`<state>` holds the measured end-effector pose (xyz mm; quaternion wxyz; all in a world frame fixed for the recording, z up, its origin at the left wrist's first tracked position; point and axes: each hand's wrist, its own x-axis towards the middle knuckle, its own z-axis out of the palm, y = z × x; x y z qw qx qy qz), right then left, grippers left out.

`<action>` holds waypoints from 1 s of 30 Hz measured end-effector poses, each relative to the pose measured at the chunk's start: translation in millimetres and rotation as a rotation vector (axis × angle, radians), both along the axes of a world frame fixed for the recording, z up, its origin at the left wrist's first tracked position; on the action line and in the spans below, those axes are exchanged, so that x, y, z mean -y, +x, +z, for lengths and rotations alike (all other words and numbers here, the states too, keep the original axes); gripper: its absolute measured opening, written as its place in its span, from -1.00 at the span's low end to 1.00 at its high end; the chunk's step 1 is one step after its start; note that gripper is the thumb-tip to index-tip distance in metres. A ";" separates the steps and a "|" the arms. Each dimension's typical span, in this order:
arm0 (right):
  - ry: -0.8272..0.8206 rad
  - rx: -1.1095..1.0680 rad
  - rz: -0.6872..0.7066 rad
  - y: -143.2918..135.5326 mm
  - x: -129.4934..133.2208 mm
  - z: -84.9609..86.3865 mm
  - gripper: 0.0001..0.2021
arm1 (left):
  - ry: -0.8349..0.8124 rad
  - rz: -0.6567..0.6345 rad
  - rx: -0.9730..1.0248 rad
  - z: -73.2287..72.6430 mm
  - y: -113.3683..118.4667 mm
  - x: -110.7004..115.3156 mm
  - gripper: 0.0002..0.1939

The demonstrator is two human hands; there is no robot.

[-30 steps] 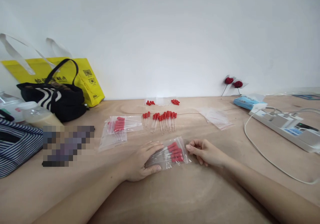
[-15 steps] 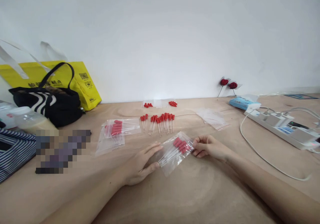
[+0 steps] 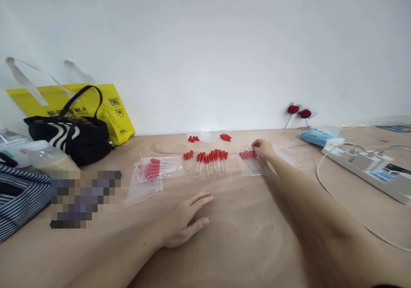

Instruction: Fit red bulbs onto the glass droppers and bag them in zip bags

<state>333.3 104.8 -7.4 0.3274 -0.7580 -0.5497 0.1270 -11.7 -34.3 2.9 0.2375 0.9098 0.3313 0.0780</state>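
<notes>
My left hand (image 3: 189, 219) rests on the wooden table, fingers apart, holding nothing. Farther right, my right hand (image 3: 262, 148) pinches the upper edge of a clear bag (image 3: 252, 161) with several red-topped droppers inside. Loose red-bulbed droppers (image 3: 208, 161) lie in a row left of that bag. Two overlapping clear bags (image 3: 150, 174) holding more red-topped droppers are at the left. Behind the right hand and wrist, other clear bags (image 3: 287, 155) are partly hidden. Small red pieces in plastic (image 3: 225, 138) lie by the wall.
At the left stand a yellow bag (image 3: 123, 112), a black bag (image 3: 83, 142), a bottle (image 3: 51, 157) and a striped cloth item (image 3: 25, 198). A white power strip (image 3: 366, 168), cables, a blue tissue pack (image 3: 321, 137) and red roses (image 3: 305, 114) are at the right.
My right hand has carried the bag of droppers away from my left hand, up to the right of the loose droppers. My left hand stayed near its place. The view shifted slightly.
</notes>
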 end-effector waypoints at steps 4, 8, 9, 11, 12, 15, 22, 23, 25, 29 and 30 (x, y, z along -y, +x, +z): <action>-0.052 0.118 -0.177 5.9 -6.8 -4.3 -0.72 | 0.005 -0.009 0.010 -0.1 -0.4 0.4 -0.52; -0.172 0.175 -0.412 28.7 -1.4 -7.7 -0.62 | 0.014 -0.003 -0.007 0.2 0.6 0.1 -0.53; -0.204 0.178 -0.436 34.5 0.6 -8.7 -0.62 | 0.019 -0.005 -0.006 0.3 0.8 -0.1 -0.53; -0.245 0.179 -0.454 43.0 4.5 -11.2 -0.65 | 0.022 -0.012 -0.004 0.5 1.1 -0.5 -0.53; -0.254 0.179 -0.457 45.3 6.4 -12.6 -0.67 | 0.021 -0.012 -0.005 0.7 1.1 -0.6 -0.53; -0.251 0.193 -0.496 44.3 11.2 -17.1 -0.67 | 0.015 -0.003 -0.017 1.8 1.3 0.0 -0.53; -0.175 0.218 -0.602 34.9 21.5 -26.5 -0.46 | 0.014 0.001 -0.034 6.2 4.3 3.7 -0.55; -0.165 0.214 -0.601 35.8 23.5 -27.2 -0.52 | 0.017 0.006 -0.036 6.3 4.6 3.9 -0.55; -0.138 0.209 -0.597 38.1 28.3 -27.5 -0.64 | 0.023 0.008 -0.036 6.0 4.7 3.6 -0.55; -0.027 0.232 -0.586 36.8 37.8 -20.2 -0.71 | 0.027 -0.019 -0.005 4.3 3.3 1.8 -0.56; 0.014 0.246 -0.583 33.8 40.1 -16.5 -0.70 | 0.027 -0.021 0.001 3.9 3.0 1.6 -0.56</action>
